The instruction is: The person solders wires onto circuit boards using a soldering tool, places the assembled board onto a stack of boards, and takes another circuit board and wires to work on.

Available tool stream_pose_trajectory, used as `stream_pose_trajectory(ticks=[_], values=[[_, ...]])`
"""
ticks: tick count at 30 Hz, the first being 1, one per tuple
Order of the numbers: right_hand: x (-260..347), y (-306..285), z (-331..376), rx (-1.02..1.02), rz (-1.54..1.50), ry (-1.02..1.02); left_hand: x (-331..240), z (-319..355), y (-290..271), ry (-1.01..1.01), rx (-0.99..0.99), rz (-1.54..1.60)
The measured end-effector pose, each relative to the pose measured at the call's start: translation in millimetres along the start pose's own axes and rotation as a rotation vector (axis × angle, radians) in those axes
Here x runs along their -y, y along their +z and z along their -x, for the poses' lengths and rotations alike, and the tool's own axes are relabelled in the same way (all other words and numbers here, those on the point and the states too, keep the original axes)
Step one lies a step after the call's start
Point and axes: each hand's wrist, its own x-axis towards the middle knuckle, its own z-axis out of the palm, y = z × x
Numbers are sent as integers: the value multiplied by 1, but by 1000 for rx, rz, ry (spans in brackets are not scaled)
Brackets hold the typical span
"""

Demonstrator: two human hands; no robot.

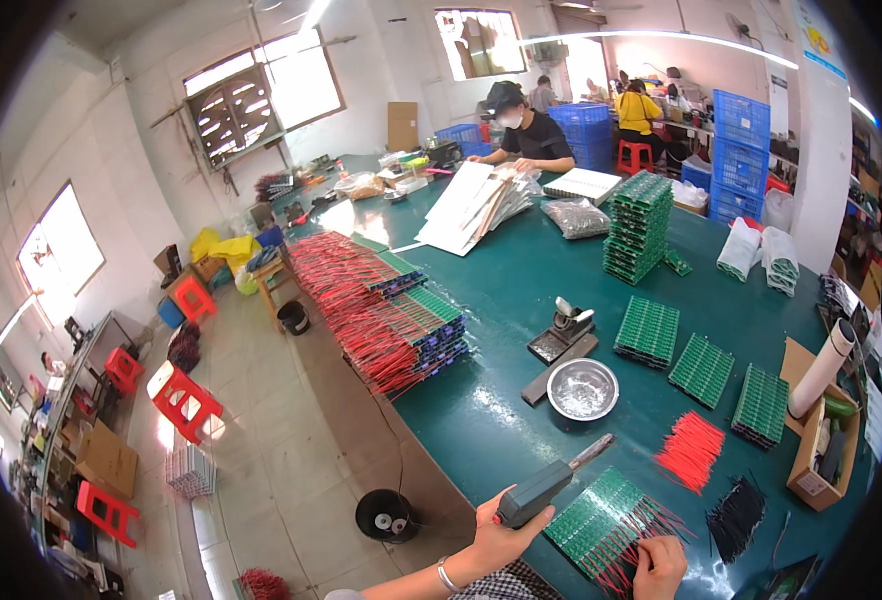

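Observation:
My left hand (496,540) grips a dark soldering iron (551,485) whose metal tip points up and to the right, above the green table (521,290). My right hand (659,568) rests with bent fingers on a green circuit board panel (601,515) that has red wires sticking out along its near edge. It pinches at those wires. A loose pile of red wires (691,450) lies just beyond the panel, and a bundle of black wires (736,515) lies to its right.
A metal bowl (582,388) and a soldering iron stand (564,330) sit ahead. Green board stacks (703,370) lie to the right, a tall stack (639,225) farther back. Wired boards (381,310) line the left edge. Another person (526,130) works at the far end. Red stools (183,400) stand on the floor.

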Motion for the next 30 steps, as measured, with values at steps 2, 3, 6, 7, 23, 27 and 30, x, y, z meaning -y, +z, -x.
stream_pose_trajectory(ticks=[2,3,6,7,23,27,30], values=[[0,0,0,8,5,-6,2,0,0,18,2,-17],[0,0,-1,12,11,-5,3,-2,0,34,13,-35],[-4,-1,2,11,-8,-8,-1,0,1,53,0,-72],[-4,-2,2,9,-11,-10,-3,1,2,56,0,-75],[7,-12,15,51,2,7,-2,-10,8,140,13,-90],[6,-14,25,47,3,0,-2,-10,7,174,2,-145],[0,-18,33,43,-5,13,-1,-10,8,188,17,-170]])
